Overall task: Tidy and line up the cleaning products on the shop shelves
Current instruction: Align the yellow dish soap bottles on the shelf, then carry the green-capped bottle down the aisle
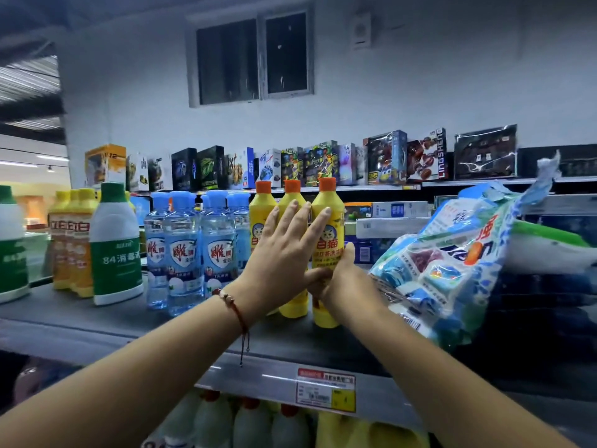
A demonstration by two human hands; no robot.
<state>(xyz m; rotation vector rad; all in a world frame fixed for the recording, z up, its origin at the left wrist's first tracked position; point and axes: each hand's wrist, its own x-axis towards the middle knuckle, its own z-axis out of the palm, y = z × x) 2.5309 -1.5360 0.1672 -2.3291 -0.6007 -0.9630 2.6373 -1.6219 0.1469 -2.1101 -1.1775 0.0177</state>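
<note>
Left hand (284, 250), fingers straight, is pressing flat against the yellow bottles (292, 202); right hand (336, 279) is gripping the front bottle (329, 237) low down.

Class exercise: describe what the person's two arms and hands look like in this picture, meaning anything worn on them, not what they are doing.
Both forearms are bare, with no sleeves in view and no gloves. The left hand has a thin red cord bracelet at the wrist, strung with a few pale and reddish beads, and a loose end of cord hangs down from it. The right hand and its wrist carry nothing visible; no rings show.
</note>
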